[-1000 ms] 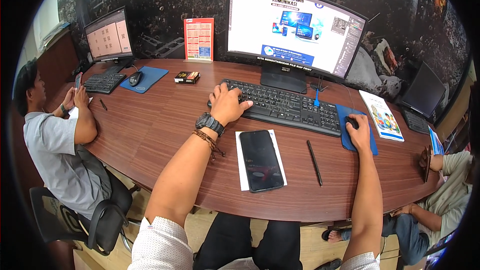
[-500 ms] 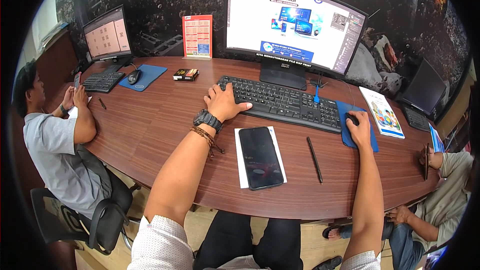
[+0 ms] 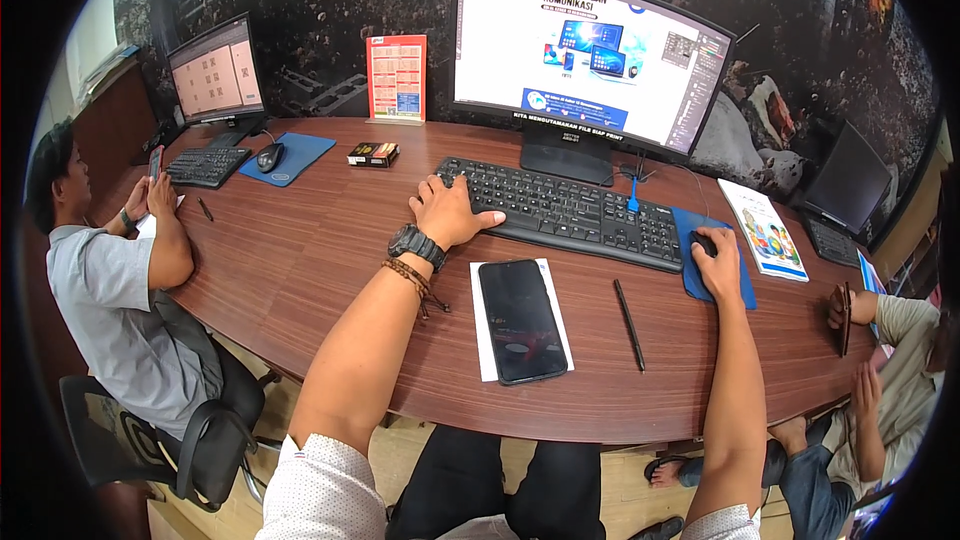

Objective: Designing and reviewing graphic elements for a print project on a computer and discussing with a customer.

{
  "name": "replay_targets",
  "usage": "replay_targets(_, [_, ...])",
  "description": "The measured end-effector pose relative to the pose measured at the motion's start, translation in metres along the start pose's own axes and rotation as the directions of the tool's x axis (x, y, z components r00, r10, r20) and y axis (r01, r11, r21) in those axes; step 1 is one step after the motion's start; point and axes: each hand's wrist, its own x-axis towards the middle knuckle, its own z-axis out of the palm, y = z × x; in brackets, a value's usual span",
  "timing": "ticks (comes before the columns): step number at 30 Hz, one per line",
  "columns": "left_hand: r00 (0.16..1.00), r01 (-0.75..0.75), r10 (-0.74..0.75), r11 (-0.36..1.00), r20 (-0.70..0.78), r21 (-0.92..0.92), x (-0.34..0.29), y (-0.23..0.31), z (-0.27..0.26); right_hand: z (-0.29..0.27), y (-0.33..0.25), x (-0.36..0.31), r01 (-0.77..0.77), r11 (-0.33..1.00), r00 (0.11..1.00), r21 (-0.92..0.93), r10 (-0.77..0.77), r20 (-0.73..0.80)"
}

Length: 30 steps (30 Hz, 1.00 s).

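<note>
My left hand [image 3: 447, 210] rests on the left end of the black keyboard [image 3: 560, 204], its fingers spread over the keys and the thumb along the front edge. On the blue mouse pad [image 3: 740, 288], my right hand [image 3: 717, 262] curls over a dark computer mouse [image 3: 704, 242]. The large curved monitor [image 3: 590, 60] behind the keyboard displays a page layout with pictures of computers. A black smartphone [image 3: 520, 320] lies on white paper [image 3: 560, 312] between my forearms. Beside it lies a slim black pen [image 3: 629, 324].
A booklet [image 3: 762, 225] lies right of the mouse pad. A red-and-white sign [image 3: 397, 80] and a small box [image 3: 373, 154] stand farther left. One person [image 3: 130, 290] sits at the left with a phone; another [image 3: 890, 380] sits at the right, near the desk edge.
The person at the right has shifted, raising a lower hand. My hands stay on the keyboard and mouse. The whole view has dipped very slightly.
</note>
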Motion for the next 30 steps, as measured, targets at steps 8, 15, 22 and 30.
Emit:
replay_targets(8, [0.997, -0.069, 0.073, 0.993, -0.032, 0.101, -0.0003, 0.0043, -0.0033, -0.0005, -0.002, 0.0002, -0.039, 0.999, 0.999, 0.022, 0.04, -0.025])
replay_targets(15, [1.0, 0.005, -0.005, 1.0, -0.024, 0.017, -0.0004, 0.0064, 0.0014, -0.0001, -0.0001, -0.0003, -0.027, 1.0, 0.999, 0.007, 0.027, -0.043])
replay_targets(22, [1.0, 0.001, -0.002, 0.999, -0.017, -0.036, 0.0003, 0.0047, 0.0015, 0.0002, 0.0012, 0.0004, -0.045, 0.999, 0.998, -0.019, 0.044, -0.04])
replay_targets(30, [1.0, 0.005, -0.005, 1.0, -0.011, 0.028, 0.0015, 0.005, 0.0021, -0.0014, 0.0006, 0.0004, -0.072, 0.997, 0.997, -0.012, 0.072, -0.02])
